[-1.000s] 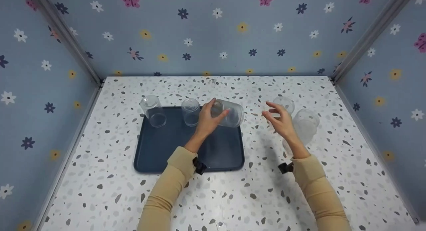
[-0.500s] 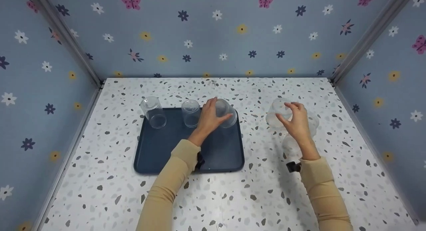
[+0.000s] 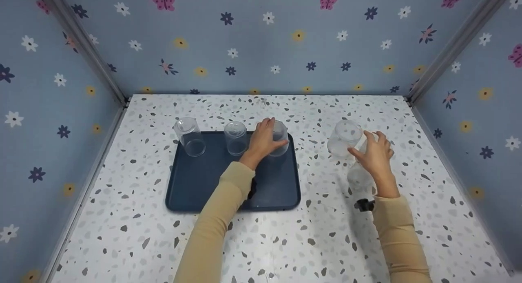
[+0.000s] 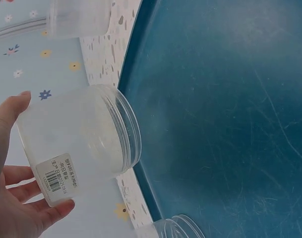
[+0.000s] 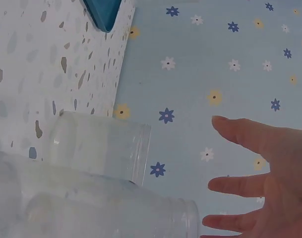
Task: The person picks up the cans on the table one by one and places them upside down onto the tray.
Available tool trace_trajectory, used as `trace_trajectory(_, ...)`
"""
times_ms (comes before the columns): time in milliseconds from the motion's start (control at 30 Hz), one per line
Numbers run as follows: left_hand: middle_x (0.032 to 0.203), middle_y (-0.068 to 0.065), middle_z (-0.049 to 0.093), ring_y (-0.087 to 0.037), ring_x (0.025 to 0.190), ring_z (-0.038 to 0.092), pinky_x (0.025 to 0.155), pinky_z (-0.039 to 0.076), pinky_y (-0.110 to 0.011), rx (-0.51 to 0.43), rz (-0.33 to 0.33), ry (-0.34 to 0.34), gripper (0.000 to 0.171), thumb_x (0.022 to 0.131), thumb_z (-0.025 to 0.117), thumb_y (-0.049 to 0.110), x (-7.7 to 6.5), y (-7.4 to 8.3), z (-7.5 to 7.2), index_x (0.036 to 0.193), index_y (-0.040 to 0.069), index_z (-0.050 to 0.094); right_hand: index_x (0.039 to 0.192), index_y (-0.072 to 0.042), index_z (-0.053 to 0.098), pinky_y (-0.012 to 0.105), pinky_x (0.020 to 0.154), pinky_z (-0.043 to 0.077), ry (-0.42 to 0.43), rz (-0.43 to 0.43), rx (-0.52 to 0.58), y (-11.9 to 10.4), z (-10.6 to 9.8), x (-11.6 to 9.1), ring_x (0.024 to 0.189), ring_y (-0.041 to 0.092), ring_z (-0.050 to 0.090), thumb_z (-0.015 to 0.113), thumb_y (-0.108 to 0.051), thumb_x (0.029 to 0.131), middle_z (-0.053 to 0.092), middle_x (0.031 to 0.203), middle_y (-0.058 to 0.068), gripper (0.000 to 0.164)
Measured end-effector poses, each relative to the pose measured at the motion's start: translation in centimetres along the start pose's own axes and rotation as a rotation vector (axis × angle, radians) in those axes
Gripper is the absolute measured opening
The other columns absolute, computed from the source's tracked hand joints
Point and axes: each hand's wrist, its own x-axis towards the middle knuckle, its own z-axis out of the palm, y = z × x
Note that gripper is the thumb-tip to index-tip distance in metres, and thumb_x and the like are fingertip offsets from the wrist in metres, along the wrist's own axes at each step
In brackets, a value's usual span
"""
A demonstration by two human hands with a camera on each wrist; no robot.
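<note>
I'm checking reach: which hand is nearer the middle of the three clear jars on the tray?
Left. The left hand is just right of the middle jar, gripping the next jar; the right hand is farther right, past the tray.

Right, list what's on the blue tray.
On the tray, two clear jars stand near the far edge; the left hand holds a third jar at right. Whatever the left sleeve covers can't be seen.

Hands (image 3: 263, 142) at apparently inverted jars (image 3: 280, 132)

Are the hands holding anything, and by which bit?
The left hand holds a clear jar by its closed end; the right hand holds nothing.
</note>
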Motion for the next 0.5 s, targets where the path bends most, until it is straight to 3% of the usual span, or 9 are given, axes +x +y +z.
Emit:
trace_trajectory(200, 0.134, -0.016, 0.035, -0.029, 0.122, 0.032, 0.097, 0.032, -0.038, 0.054, -0.013, -0.052, 0.084, 0.075, 0.066, 0.047, 0.7, 0.0, 0.5, 0.136, 0.000, 0.031, 0.132, 0.006, 0.031, 0.067, 0.086, 0.017, -0.071, 0.040, -0.032, 0.9, -0.4, -0.3, 0.118, 0.055, 0.016, 0.064, -0.032, 0.081, 0.015, 0.133, 0.036, 0.072)
trace_trajectory(500, 0.136, -0.015, 0.032, -0.028, 0.124, 0.030, 0.098, 0.031, -0.038, 0.114, -0.062, -0.145, 0.087, 0.075, 0.062, 0.052, 1.3, 0.0, 0.6, 0.138, 0.002, 0.028, 0.134, 0.006, 0.028, 0.069, 0.083, 0.021, -0.126, 0.070, -0.025, 1.7, -0.5, -0.3, 0.112, 0.058, 0.024, 0.062, -0.036, 0.081, 0.019, 0.131, 0.038, 0.076)
